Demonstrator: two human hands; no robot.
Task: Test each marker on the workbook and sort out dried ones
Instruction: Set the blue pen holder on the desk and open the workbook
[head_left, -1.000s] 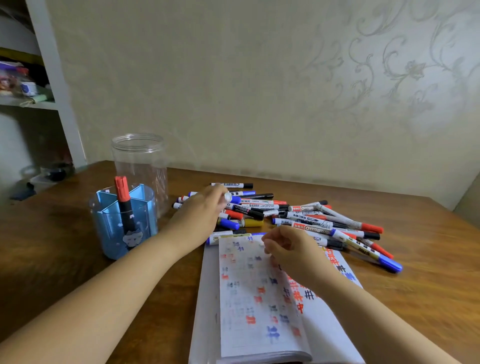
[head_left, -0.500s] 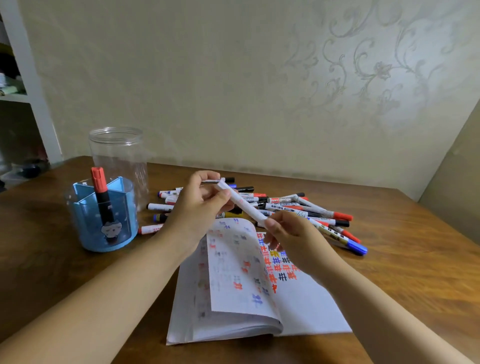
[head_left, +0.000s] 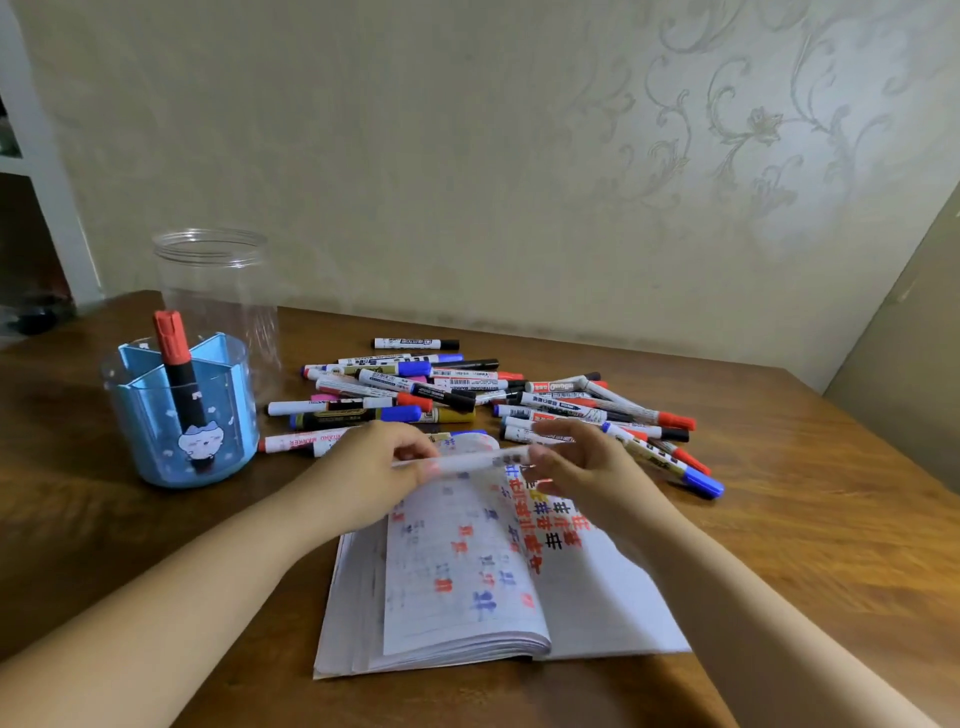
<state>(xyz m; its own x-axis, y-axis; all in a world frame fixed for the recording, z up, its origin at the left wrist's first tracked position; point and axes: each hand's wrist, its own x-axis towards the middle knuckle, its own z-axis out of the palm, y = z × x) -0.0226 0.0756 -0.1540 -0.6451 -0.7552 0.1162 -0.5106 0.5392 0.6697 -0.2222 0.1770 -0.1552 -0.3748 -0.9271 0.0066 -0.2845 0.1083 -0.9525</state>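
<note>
Since the earlier frames the white marker (head_left: 467, 460) has come down from its tilted pose into a level line across the middle of the frame, just above the top edge of the workbook (head_left: 597, 597), and both hands have drawn closer together over it. The left hand (head_left: 371, 467) pinches one end of the marker between thumb and curled fingers; the right hand (head_left: 582, 460) grips the other end the same way. The marker is blurred, so its cap colour cannot be told.

The workbook lies open on the wooden table (head_left: 805, 519) in the lower centre, its pages covered with red, blue and black test strokes, the left-hand leaf curling up.

Behind the hands, in the centre of the frame, lies the pile of markers (head_left: 467, 389), heaped loosely with red, blue and black caps, some crossing one another.

At the left stands a blue divided holder (head_left: 156, 447) with a cartoon sticker, and a red-capped marker (head_left: 179, 379) leans upright in one of its compartments. Just behind it stands a clear plastic jar (head_left: 213, 275), lid off.

A patterned wall fills the upper frame.
</note>
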